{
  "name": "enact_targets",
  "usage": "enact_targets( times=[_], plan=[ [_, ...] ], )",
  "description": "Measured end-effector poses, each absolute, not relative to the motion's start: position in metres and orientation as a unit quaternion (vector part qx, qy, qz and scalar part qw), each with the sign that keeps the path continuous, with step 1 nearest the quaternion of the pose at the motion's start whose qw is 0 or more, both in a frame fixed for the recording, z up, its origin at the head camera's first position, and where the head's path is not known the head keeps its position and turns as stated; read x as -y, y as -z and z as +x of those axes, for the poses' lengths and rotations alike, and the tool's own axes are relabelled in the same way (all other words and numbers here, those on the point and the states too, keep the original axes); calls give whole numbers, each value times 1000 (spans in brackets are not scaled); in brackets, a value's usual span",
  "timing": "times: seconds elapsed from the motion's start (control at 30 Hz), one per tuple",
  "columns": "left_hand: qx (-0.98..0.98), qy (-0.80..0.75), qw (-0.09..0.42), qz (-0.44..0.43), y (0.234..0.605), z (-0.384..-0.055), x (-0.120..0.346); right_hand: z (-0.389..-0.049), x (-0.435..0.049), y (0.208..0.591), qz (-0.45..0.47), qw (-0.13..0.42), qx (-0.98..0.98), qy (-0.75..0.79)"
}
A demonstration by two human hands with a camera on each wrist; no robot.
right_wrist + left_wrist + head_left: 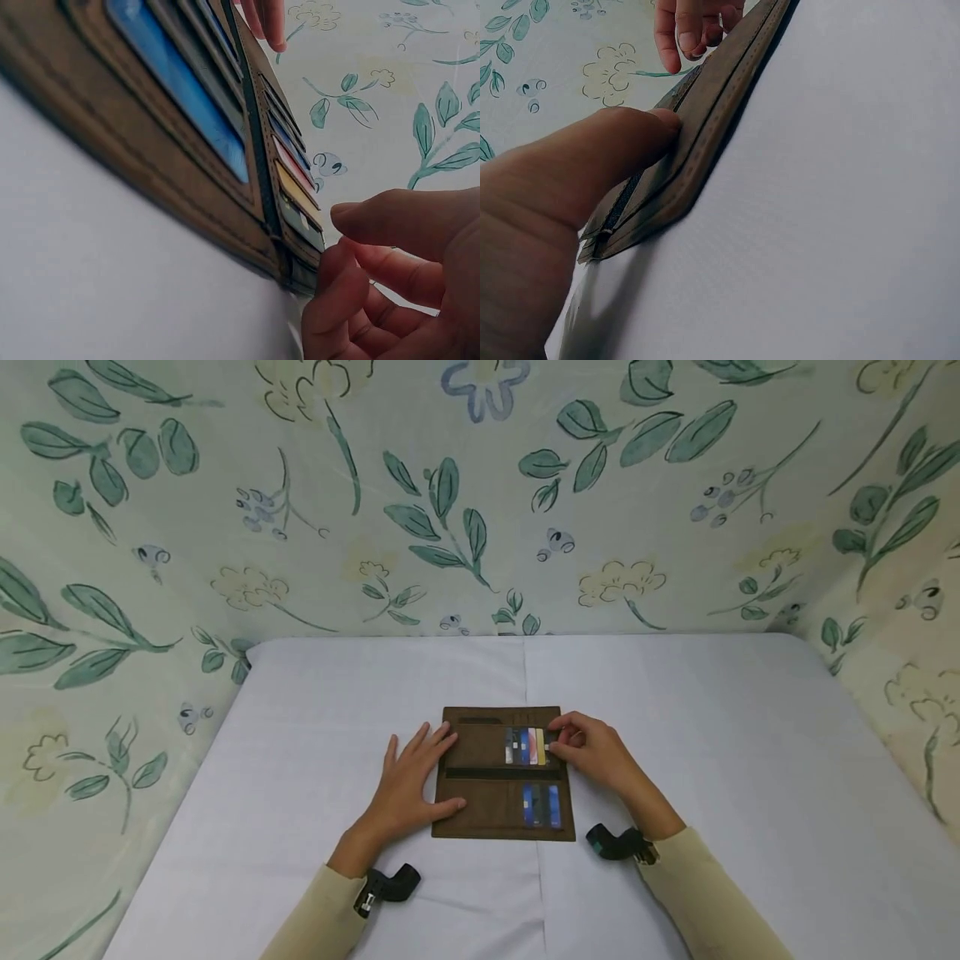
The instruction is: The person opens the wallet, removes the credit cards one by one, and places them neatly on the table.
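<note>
A brown bifold wallet (480,810) lies unfolded on the white cloth, with bank cards (531,746) in the far half's slots and blue cards (554,806) in the near half's. Across the wallet's left edge rests my left hand (408,785), fingers spread; its thumb (641,127) presses the near half. At the far half's right end, the bent fingers of my right hand (600,756) pinch at the rightmost dark card (294,219). How much of that card lies between the fingertips is partly hidden.
The white-covered table (337,693) extends on every side of the wallet. Floral fabric (450,527) hangs behind and along both sides. Each wrist carries a black camera, one on the left (393,885) and one on the right (615,843), just above the cloth.
</note>
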State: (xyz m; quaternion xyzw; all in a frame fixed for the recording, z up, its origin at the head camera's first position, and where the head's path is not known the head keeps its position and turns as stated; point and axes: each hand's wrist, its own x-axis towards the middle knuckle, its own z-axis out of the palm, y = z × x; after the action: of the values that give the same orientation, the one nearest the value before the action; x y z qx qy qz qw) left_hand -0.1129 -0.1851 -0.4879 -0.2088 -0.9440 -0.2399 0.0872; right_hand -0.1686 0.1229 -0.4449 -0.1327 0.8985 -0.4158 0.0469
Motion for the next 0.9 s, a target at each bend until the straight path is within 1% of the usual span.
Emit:
enact_targets(
  times=[0.53, 0.8, 0.9],
  plan=[
    [947, 222, 77, -219, 488, -113, 184, -172, -126, 449, -103, 79, -886, 445],
    [951, 216, 60, -215, 487, -110, 185, -175, -127, 452, -80, 133, -862, 483],
    [951, 215, 61, -214, 487, -110, 186, -176, -126, 451, -71, 138, -864, 478]
  ],
)
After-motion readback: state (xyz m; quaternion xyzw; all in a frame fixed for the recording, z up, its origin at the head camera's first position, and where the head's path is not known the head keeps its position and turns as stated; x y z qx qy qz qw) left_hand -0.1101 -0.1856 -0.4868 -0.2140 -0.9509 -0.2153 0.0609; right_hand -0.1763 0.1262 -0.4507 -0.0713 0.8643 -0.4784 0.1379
